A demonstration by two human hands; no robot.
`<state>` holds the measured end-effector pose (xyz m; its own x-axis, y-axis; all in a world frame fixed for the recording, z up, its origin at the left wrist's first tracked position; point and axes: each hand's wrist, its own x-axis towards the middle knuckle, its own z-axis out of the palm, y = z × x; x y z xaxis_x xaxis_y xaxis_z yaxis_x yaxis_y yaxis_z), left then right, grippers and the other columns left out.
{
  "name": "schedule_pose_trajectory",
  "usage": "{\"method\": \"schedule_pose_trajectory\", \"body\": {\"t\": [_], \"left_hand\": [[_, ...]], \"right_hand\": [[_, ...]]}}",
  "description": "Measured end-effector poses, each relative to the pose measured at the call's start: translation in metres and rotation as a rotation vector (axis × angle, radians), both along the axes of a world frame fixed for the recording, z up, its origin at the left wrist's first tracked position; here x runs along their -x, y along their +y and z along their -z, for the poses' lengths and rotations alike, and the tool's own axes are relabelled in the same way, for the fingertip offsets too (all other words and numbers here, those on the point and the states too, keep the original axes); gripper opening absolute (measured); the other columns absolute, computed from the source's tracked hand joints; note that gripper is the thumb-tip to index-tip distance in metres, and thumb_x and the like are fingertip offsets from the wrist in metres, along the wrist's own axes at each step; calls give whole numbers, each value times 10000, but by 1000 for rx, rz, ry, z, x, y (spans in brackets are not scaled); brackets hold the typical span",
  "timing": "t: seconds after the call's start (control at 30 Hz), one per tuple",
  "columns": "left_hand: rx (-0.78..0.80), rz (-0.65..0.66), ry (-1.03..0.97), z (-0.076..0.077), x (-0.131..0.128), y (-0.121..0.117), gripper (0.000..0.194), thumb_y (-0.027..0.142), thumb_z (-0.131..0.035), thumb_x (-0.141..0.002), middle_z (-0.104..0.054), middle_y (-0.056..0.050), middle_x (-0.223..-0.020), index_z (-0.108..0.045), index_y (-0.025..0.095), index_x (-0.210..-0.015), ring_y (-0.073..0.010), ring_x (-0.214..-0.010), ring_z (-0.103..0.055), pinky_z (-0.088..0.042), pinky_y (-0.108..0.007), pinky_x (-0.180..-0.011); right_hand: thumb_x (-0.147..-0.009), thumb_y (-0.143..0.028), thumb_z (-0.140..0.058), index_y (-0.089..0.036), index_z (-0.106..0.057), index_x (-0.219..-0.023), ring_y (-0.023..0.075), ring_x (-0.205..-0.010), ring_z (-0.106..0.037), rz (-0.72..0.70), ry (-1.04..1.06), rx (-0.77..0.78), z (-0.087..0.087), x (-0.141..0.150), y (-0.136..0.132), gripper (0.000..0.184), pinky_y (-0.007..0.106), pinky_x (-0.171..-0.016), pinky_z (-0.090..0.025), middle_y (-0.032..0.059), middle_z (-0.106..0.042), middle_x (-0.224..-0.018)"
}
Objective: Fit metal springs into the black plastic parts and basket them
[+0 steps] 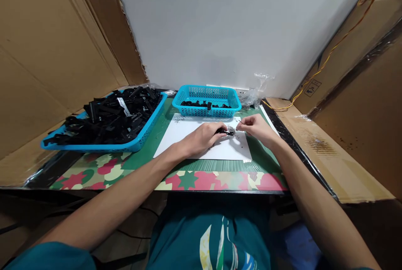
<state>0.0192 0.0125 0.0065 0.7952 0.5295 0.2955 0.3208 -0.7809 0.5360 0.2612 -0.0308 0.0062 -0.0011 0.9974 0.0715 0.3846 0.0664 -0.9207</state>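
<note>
From my remote seat I have before me the desk [188,181], covered in green, with a patterned strip along its near edge. On its left side I see the large blue tray [138,144], heaped with black parts [109,115]. In the middle lies the white sheet [194,123], and just behind it I find the smaller blue basket [205,113], which has some black pieces inside. Over the sheet, the left hand [205,136] is grasping a black piece [222,131] by its end. The right hand [256,127] is near, and its fingertips pinch a thin dark stick [240,122]. Between the two hands is a small pile of tiny metal bits [231,129]; whether it touches the black piece, I cannot tell
</note>
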Motion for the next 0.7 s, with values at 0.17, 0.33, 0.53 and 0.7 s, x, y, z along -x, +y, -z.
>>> {"method": "schedule_pose_trajectory", "body": {"t": [0.17,0.33,0.53,0.7], "left_hand": [[-92,102,2,1,2,5,246,322,-669,-1014,-795,-116,-1063,-784,158,-1157,-216,-911,-723,-507,-318,-772],[-70,108,-19,2,3,3,218,293,-711,-975,-797,-86,-928,-818,167,-1116,-171,-777,-692,-474,-277,-675],[-73,106,-24,2,1,1,201,269,-720,-943,-787,-75,-848,-842,178,-1074,-156,-710,-655,-433,-269,-621],[-60,112,-18,6,2,1,232,283,-708,-948,-797,-73,-880,-841,200,-1119,-157,-728,-650,-441,-274,-644]], "right_hand": [[-738,-313,-720,-161,-702,-638,122,-565,-448,-67,-161,42,4,2,-2,183,279,-544,-299,5,-593,-581],[-732,-224,-675,-169,-661,-596,123,-569,-424,-69,-302,12,2,10,-6,148,288,-535,-275,-17,-534,-549],[-734,-192,-647,-169,-653,-593,124,-579,-417,-38,-408,-59,0,15,-11,144,296,-544,-259,-15,-531,-550],[-732,-170,-626,-171,-643,-588,123,-575,-433,-48,-461,-103,0,17,-14,145,295,-540,-260,-8,-548,-553]]}}
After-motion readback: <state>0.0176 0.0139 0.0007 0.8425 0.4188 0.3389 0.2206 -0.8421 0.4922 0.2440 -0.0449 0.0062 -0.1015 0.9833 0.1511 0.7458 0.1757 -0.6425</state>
